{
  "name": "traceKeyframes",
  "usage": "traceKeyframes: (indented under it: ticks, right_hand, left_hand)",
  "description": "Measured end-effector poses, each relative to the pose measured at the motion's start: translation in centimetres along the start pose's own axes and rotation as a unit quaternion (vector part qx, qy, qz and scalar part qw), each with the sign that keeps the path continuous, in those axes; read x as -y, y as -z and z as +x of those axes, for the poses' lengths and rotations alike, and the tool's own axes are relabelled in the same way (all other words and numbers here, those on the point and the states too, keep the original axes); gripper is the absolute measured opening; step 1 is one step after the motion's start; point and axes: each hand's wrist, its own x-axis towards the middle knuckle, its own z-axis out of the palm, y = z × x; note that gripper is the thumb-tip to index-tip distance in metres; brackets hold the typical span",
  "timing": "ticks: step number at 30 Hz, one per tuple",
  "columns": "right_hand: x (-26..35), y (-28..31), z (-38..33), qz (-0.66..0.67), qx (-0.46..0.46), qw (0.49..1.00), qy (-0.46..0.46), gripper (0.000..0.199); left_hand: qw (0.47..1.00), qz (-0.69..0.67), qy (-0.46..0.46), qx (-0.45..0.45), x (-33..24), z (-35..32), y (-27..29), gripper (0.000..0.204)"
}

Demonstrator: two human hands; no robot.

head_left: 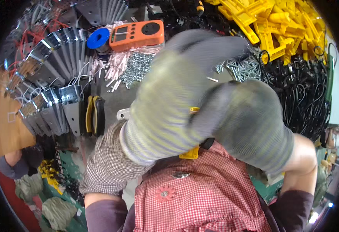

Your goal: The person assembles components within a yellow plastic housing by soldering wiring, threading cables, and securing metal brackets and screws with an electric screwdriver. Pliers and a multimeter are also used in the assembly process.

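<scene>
Both my hands wear grey-green striped knit gloves and are blurred by motion. My left hand (171, 83) stretches up and to the right across the middle of the bench, its fingers smeared beside a pile of silver screws (248, 69). Lower and to the right, my right hand (247, 120) is curled, fingers pointing left, around a yellow plastic part (189, 153) that shows only in pieces between the gloves. A small black piece (207, 143) sits against that part. Behind my left wrist a metal tab (123, 114) with a hole sticks out; its other end is hidden.
Silver nuts (136, 69) and pale pink sleeves (115, 71) lie near an orange meter (137, 35) and a blue spool (98, 38). Pliers (95, 115) stand beside grey metal brackets (70, 110). Yellow plastic parts (279, 23) and black cables (299, 96) are heaped right.
</scene>
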Motion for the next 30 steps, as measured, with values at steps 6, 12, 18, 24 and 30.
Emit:
traceKeyframes:
  ticks: [6,12,18,24,30]
  right_hand:
    - [0.2,-0.2,0.3,-0.161,-0.137,0.977,0.019,0.011]
    - [0.0,-4.9,-1.3,-0.258,-0.212,0.942,0.023,0.010]
    - [0.7,-7.5,-3.6,-0.350,-0.302,0.886,0.029,0.012]
    - [0.4,-6.3,-4.4,-0.440,-0.379,0.814,0.014,0.016]
    - [-5.1,-3.4,-1.6,0.124,-0.126,0.953,-0.247,0.014]
  left_hand:
    - [0.968,-0.071,-0.050,0.234,-5.1,5.9,-1.8,0.035]
    - [0.968,-0.129,-0.035,0.211,-4.0,4.4,-2.3,0.042]
    - [0.977,-0.111,-0.166,-0.072,-2.5,1.3,-3.9,0.050]
    - [0.982,-0.175,-0.039,0.067,1.1,-0.5,0.1,0.056]
    - [0.964,-0.010,0.216,0.157,0.1,-9.9,4.4,0.068]
